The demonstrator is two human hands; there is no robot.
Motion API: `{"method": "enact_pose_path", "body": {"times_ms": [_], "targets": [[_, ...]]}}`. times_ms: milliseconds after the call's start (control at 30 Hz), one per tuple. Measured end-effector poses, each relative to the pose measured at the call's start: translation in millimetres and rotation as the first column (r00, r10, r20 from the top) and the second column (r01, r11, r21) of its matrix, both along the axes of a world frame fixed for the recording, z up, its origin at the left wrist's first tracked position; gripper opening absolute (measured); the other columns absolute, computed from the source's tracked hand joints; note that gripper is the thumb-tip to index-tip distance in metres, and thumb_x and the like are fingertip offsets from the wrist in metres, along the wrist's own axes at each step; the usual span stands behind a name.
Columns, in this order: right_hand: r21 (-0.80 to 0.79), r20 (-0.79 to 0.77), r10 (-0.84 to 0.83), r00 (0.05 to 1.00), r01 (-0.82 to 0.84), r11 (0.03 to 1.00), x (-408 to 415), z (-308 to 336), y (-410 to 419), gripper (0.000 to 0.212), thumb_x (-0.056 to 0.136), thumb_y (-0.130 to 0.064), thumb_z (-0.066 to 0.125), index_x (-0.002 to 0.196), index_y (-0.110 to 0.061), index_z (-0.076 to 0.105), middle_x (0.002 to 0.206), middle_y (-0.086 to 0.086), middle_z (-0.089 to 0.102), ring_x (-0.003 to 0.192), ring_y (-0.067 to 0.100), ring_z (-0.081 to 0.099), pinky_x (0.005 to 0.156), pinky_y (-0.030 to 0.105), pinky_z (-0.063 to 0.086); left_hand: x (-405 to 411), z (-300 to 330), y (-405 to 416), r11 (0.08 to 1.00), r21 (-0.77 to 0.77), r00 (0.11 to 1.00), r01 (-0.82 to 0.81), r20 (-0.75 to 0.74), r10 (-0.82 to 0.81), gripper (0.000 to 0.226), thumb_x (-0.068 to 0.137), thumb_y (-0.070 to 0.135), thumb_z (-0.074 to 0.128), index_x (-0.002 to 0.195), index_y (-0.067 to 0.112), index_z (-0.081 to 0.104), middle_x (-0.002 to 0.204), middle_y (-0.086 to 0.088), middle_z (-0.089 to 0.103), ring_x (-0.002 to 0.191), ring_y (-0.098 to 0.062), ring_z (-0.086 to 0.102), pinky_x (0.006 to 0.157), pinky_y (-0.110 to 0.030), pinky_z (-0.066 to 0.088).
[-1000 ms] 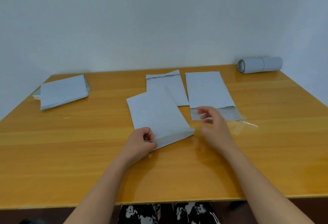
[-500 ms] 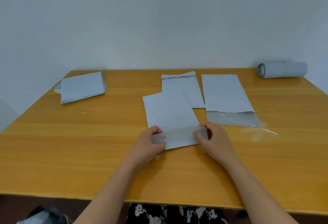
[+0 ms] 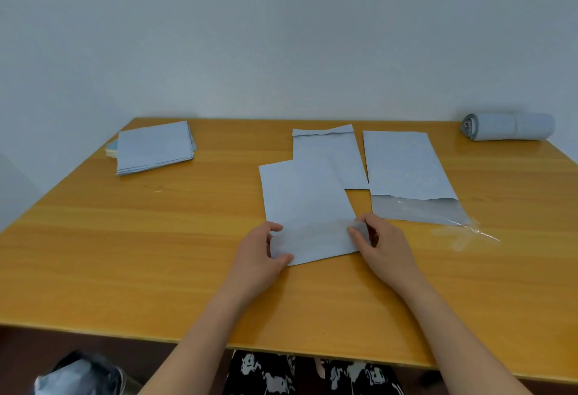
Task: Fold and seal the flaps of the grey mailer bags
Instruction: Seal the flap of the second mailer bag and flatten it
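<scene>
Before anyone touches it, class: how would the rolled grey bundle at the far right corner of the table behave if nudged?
The rolled bundle lies on its side, so it would probably roll. It looks like thin mailer film, so likely light and squashy. No band shows clearly, so it may loosen.

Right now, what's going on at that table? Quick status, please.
Left hand and right hand both pinching the near mailer bag, flap folded over. Peeled clear strip lies right, out of the way.
</scene>
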State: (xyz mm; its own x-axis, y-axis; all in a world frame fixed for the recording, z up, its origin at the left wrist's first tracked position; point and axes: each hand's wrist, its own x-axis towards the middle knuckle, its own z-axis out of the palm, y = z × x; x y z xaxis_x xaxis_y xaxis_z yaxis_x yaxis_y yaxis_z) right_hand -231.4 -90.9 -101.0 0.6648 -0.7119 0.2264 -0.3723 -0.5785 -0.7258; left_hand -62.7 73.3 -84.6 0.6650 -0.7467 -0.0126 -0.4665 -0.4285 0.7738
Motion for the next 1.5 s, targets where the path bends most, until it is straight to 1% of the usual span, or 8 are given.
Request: {"method": "enact_pose_path", "body": {"times_ms": [167, 600, 733, 867, 933, 1067, 1233, 1500], "targets": [[0.015, -0.016, -0.014, 1.0, 0.015, 1.0, 0.4, -0.4, 0.1, 0.012, 0.086, -0.039, 0.065, 0.089, -0.03, 0.058, 0.08, -0.014, 0.06, 0.073, 0.003, 0.055, 0.06, 0.022, 0.043, 2.7, -3.4, 1.7, 1.0, 0.006, 1.0, -0.009, -0.025, 0.009, 0.052, 0.078, 0.021, 0.074, 0.124, 0.024, 0.051, 0.09, 0.007, 0.05, 0.073, -0.006, 0.051, 0.06, -0.012, 0.036], [0.041, -0.013, -0.06, 0.998, 0.061, 0.997, 1.1, -4.9, -2.1, 0.03, 0.079, -0.031, 0.074, 0.105, -0.028, 0.058, 0.081, -0.006, 0.058, 0.072, 0.009, 0.054, 0.066, 0.03, 0.049, 1.0, -6.4, 2.5, 0.999, 0.042, 0.999, -0.005, 0.05, 0.003, 0.061, 0.081, 0.023, 0.073, 0.132, 0.025, 0.039, 0.103, 0.006, 0.049, 0.086, -0.009, 0.052, 0.076, -0.022, 0.045], [0.047, -0.022, -0.071, 0.997, 0.072, 0.996, 1.9, -7.0, -3.7, 0.031, 0.08, -0.032, 0.073, 0.106, -0.028, 0.057, 0.082, -0.006, 0.06, 0.073, 0.009, 0.055, 0.066, 0.032, 0.051, -2.0, -5.9, 8.6, 0.999, 0.027, 0.975, 0.04, 0.216, -0.045, 0.055, 0.081, 0.026, 0.072, 0.123, 0.033, 0.037, 0.105, 0.005, 0.04, 0.099, -0.013, 0.044, 0.088, -0.026, 0.041], [0.039, -0.04, -0.073, 0.996, 0.075, 0.996, 1.8, -8.1, -3.0, 0.033, 0.08, -0.032, 0.073, 0.108, -0.028, 0.056, 0.082, -0.006, 0.06, 0.074, 0.009, 0.055, 0.067, 0.032, 0.051, 3.3, -13.5, 16.4, 0.996, 0.033, 0.841, 0.079, 0.534, -0.084, 0.04, 0.076, 0.037, 0.074, 0.108, 0.029, 0.052, 0.103, 0.006, 0.037, 0.096, -0.015, 0.038, 0.083, -0.028, 0.034], [-0.02, -0.046, -0.088, 0.995, 0.087, 0.996, 1.5, -7.0, 0.1, 0.038, 0.079, -0.032, 0.073, 0.112, -0.027, 0.055, 0.085, -0.008, 0.057, 0.078, 0.008, 0.053, 0.067, 0.026, 0.048, 6.7, -21.3, 20.5, 0.994, -0.043, 0.807, 0.103, 0.587, -0.059, 0.036, 0.071, 0.037, 0.078, 0.098, 0.027, 0.055, 0.101, 0.006, 0.043, 0.093, -0.015, 0.04, 0.08, -0.03, 0.035], [-0.432, 0.071, -0.119, 0.99, 0.138, 0.891, 2.7, -3.8, 15.9, 0.046, 0.077, -0.022, 0.074, 0.118, -0.015, 0.055, 0.104, 0.001, 0.053, 0.095, 0.016, 0.046, 0.082, 0.024, 0.041, 6.4, -30.5, 22.7, 0.983, -0.109, 0.76, 0.149, 0.648, -0.043, 0.025, 0.073, 0.033, 0.077, 0.089, 0.019, 0.064, 0.096, 0.005, 0.056, 0.092, -0.014, 0.044, 0.079, -0.031, 0.037], [-0.46, 0.024, 0.107, 0.994, -0.084, 0.884, 18.8, -6.2, 50.2, 0.028, 0.083, -0.011, 0.062, 0.111, -0.012, 0.063, 0.11, 0.0, 0.054, 0.104, 0.014, 0.05, 0.091, 0.026, 0.045, 3.3, -29.2, 28.3, 0.965, -0.127, 0.741, 0.231, 0.666, -0.089, 0.019, 0.084, 0.029, 0.055, 0.087, 0.018, 0.07, 0.099, 0.009, 0.065, 0.097, -0.01, 0.055, 0.085, -0.021, 0.027], [-0.376, -0.141, 0.311, 0.94, -0.341, 0.861, 34.4, -9.0, 72.7, 0.037, 0.091, -0.023, 0.05, 0.124, -0.013, 0.063, 0.135, -0.006, 0.055, 0.13, 0.006, 0.042, 0.11, 0.03, 0.036, 0.4, -31.7, 39.7, 0.978, -0.073, 0.779, 0.195, 0.617, -0.109, 0.03, 0.083, 0.037, 0.052, 0.089, 0.021, 0.077, 0.111, 0.011, 0.07, 0.109, -0.009, 0.058, 0.094, -0.028, 0.033]]}}
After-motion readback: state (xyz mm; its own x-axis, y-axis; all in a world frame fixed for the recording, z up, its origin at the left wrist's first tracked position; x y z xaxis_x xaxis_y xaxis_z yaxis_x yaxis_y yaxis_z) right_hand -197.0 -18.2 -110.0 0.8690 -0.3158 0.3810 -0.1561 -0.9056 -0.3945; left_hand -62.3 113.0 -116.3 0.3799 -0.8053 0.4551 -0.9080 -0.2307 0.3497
